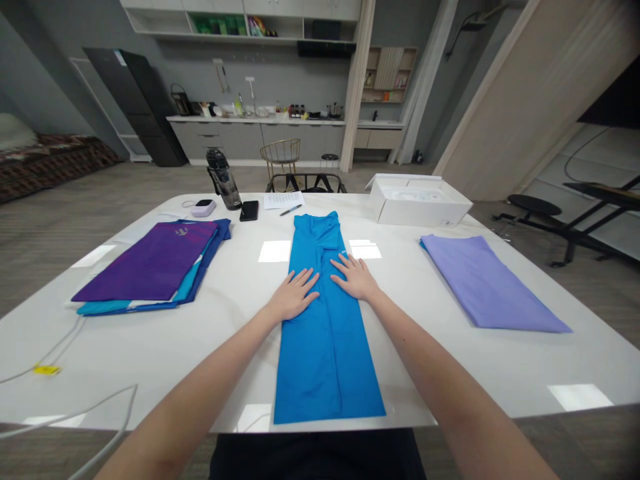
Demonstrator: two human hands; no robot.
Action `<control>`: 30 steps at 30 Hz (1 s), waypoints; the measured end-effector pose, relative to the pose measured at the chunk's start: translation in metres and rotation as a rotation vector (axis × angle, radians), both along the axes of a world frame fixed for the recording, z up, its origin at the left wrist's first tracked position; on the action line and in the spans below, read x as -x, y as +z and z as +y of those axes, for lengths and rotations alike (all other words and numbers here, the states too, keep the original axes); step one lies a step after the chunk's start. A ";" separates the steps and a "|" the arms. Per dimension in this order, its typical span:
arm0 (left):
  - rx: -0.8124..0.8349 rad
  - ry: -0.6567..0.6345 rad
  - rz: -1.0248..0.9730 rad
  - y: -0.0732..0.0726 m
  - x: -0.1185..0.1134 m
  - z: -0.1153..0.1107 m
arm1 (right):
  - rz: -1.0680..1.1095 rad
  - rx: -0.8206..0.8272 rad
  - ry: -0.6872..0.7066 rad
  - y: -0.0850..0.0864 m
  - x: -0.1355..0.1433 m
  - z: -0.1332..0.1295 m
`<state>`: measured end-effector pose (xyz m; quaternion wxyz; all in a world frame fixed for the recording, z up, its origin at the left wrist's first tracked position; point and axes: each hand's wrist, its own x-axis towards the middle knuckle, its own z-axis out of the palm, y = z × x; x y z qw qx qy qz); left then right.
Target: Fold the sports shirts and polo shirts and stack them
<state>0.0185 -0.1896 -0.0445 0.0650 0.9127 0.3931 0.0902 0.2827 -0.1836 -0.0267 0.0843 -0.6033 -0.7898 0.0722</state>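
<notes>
A blue garment (327, 353) lies lengthwise on the white table (215, 373), its gathered end away from me and its wide end near the front edge. My left hand (295, 295) rests flat on its left side, fingers spread. On its right side lies my right hand (354, 276), also flat with the fingers apart, just below a small white logo. To the left is a stack of folded clothes with a purple one (155, 263) on top. At the right a folded lavender garment (495, 283) lies over something blue.
Along the far side stand a black bottle (225, 181), a lilac device (203, 208), a phone (249, 211), paper (283, 200), a pen (291, 210) and a white box (419, 200). A white cable (107, 400) with a yellow tag (47, 370) crosses the near left.
</notes>
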 end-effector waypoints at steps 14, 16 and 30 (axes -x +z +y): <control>0.057 -0.034 -0.041 0.017 0.045 -0.084 | 0.113 -0.046 0.187 0.016 0.005 -0.075; 0.083 -0.059 -0.061 0.021 0.053 -0.096 | 0.156 -0.032 0.197 0.017 0.003 -0.091; 0.422 -0.308 -0.284 0.041 0.096 -0.149 | 0.497 0.409 0.309 0.039 -0.047 -0.185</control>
